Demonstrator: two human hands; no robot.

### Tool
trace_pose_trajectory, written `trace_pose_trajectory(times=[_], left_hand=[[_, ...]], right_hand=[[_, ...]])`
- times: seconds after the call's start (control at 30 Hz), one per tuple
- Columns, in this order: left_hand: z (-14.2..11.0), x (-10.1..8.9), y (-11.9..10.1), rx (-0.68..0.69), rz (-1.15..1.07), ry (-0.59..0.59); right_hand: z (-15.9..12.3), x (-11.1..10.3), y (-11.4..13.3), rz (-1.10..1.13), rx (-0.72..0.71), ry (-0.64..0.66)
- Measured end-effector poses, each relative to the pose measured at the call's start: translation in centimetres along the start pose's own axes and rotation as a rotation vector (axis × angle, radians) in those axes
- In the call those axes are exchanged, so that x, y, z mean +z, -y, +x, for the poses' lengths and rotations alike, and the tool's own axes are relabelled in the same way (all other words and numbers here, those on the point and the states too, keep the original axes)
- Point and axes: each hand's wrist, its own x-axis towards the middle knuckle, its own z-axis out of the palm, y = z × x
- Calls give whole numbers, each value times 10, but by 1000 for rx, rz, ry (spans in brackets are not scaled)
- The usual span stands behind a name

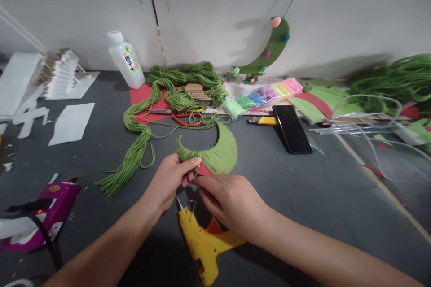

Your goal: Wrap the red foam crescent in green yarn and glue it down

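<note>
My left hand [170, 178] is closed on the lower edge of a crescent shape [218, 154] wrapped in green yarn, with a patch of its red base showing by my fingers. My right hand [229, 202] pinches the same spot from the right, fingers pressed together on the yarn end. A yellow glue gun [204, 244] lies on the grey table [303, 197] just below both hands, nozzle pointing up and left. A long hank of green yarn [144, 116] trails from the back of the table toward my left hand.
Behind lie a white bottle [125, 59], orange-handled scissors [183, 119], a bag of coloured clay [259, 94], a black phone [292, 129] and a yellow knife [266, 120]. A purple glue gun [47, 208] sits at left, white paper pieces [70, 121] beyond, more yarn [397, 78] at right.
</note>
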Motion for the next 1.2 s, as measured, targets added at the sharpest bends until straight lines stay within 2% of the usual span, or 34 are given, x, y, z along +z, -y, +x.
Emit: trace_pose_trajectory(times=[0.23,0.43,0.73,1.2], left_hand=[[2,-3,2,16,81,13],[-1,-5,2,27,98,58],[-1,-4,0,-1,64,116],[-3,-6,-2,-22,73,179]], right_hand=[[9,-19,-1,132,120,31],[27,-37,-10,85,197,3],[35,-41,-15,88,285,67],[40,-47,-17,46,300,141]])
